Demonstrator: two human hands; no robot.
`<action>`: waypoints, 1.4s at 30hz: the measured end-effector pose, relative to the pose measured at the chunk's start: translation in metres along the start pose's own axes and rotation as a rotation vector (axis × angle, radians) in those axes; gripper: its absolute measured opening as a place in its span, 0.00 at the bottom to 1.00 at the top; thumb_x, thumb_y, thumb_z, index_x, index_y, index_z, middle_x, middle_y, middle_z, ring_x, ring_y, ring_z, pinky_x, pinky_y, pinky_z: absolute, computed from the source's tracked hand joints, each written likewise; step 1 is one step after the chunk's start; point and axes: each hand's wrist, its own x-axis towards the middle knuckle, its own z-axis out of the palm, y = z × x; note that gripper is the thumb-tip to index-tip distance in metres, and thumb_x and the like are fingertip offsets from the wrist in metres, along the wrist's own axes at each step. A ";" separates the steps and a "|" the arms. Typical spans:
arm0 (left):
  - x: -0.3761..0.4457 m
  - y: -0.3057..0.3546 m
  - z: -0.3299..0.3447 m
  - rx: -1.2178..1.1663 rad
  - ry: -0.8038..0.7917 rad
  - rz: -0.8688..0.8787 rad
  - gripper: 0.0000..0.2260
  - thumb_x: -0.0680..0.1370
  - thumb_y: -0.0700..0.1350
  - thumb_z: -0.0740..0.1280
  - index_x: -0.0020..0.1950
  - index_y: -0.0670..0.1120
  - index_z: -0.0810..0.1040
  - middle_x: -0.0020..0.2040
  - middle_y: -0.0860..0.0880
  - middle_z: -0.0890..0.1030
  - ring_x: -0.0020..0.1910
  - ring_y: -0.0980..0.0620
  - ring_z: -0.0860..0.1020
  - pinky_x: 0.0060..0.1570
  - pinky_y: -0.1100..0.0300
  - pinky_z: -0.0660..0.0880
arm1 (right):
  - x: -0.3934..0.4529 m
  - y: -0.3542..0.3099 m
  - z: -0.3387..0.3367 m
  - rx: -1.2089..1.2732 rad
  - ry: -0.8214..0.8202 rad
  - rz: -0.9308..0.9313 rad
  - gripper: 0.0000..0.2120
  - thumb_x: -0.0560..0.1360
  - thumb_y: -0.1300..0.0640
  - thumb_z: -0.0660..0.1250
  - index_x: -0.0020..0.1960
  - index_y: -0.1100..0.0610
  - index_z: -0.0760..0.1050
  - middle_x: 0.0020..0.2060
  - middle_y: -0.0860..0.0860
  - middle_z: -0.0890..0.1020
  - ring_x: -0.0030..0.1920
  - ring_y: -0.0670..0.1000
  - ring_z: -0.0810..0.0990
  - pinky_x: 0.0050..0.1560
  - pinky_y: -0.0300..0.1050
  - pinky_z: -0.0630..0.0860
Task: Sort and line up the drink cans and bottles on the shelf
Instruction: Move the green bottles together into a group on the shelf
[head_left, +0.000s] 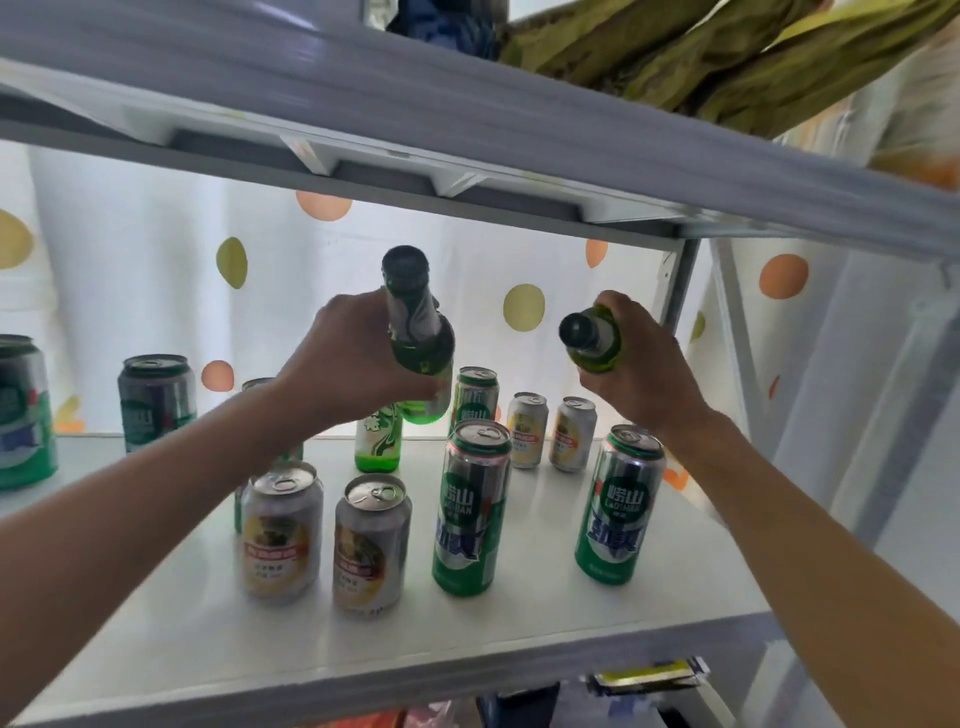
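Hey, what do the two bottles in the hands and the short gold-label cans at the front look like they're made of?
Both bottles, in the left hand and the right hand, look like green glass: the left bottle and right bottle are translucent and glossy, with dark caps. The gold-label cans look like thin aluminium, given their bare silvery tops with pull tabs, though that is a guess.

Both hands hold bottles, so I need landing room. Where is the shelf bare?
Bare shelf lies front-left, left of the short can, and back-right behind the right tall can. The middle, around the standing bottle, is crowded.
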 end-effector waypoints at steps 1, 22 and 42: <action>-0.006 0.002 -0.010 -0.021 0.016 0.038 0.22 0.57 0.59 0.76 0.49 0.58 0.78 0.42 0.60 0.83 0.42 0.62 0.81 0.46 0.55 0.80 | -0.002 -0.012 0.000 0.016 0.011 -0.040 0.27 0.64 0.58 0.79 0.57 0.50 0.68 0.48 0.44 0.76 0.44 0.49 0.75 0.39 0.35 0.68; -0.185 -0.054 -0.310 0.053 0.417 -0.092 0.26 0.58 0.54 0.79 0.54 0.58 0.79 0.46 0.61 0.83 0.46 0.62 0.81 0.51 0.52 0.79 | 0.012 -0.402 0.067 0.429 -0.001 -0.401 0.34 0.63 0.61 0.78 0.67 0.54 0.72 0.61 0.49 0.79 0.55 0.54 0.79 0.54 0.45 0.74; -0.422 -0.152 -0.604 0.179 0.963 -0.491 0.33 0.54 0.60 0.80 0.57 0.54 0.78 0.53 0.55 0.82 0.55 0.53 0.79 0.54 0.54 0.78 | -0.024 -0.832 0.165 1.103 -0.326 -0.515 0.28 0.57 0.47 0.76 0.54 0.42 0.71 0.43 0.41 0.83 0.43 0.44 0.82 0.46 0.48 0.81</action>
